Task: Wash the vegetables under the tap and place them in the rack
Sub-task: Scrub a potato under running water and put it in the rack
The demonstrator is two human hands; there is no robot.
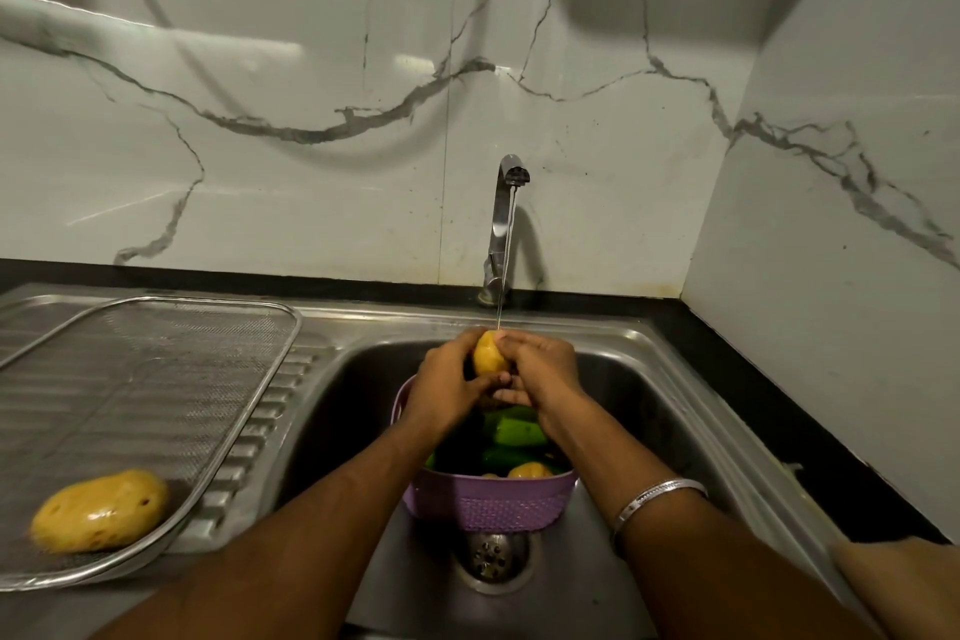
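A yellow potato [488, 353] is held between both hands under a thin stream from the tap [506, 224], above the sink [649, 379]. My left hand [447, 387] grips its left side and my right hand [540, 372] grips its right side. Below my hands a purple basket [488, 504] stands in the sink, holding green vegetables [514, 434] and another potato [529, 471]. A wet potato [101, 509] lies in the near corner of the wire mesh rack [156, 379] on the left drainboard.
The sink drain [491, 561] lies just in front of the basket. A black counter edge [810, 426] runs along the right of the sink. Marble wall panels rise behind and to the right. A silver bangle [657, 496] circles my right wrist.
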